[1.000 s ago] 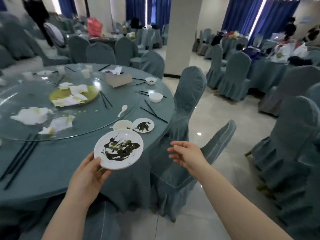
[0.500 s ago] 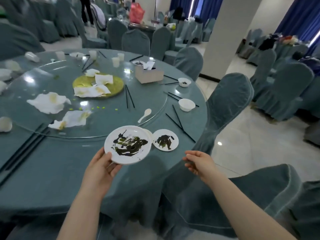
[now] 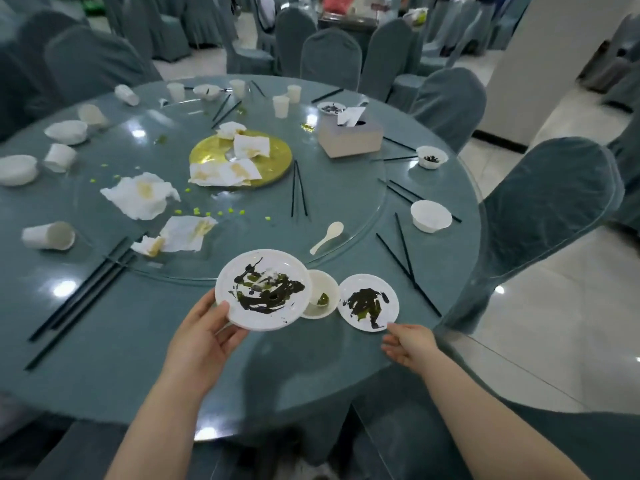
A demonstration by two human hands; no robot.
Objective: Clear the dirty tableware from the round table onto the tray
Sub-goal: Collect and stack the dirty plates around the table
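Presently, round teal-clothed table [image 3: 104, 341] remains littered. Left hand [image 3: 201, 344] grips large sauce-smeared white plate [image 3: 263, 289]; right hand [image 3: 408, 344], fingers relaxed, nears small soiled white plate [image 3: 368, 302]. Next: lift and stack it (tray unseen).

Single head-worn wide-angle view, looking forward and steeply down from above the near edge of the round table [image 3: 104, 358]. The table fills the left and centre of the frame at close range; both forearms enter from the bottom edge. Covered chairs [image 3: 540, 223] and floor occupy the right side, and further chairs line the top edge, bowed by lens distortion.
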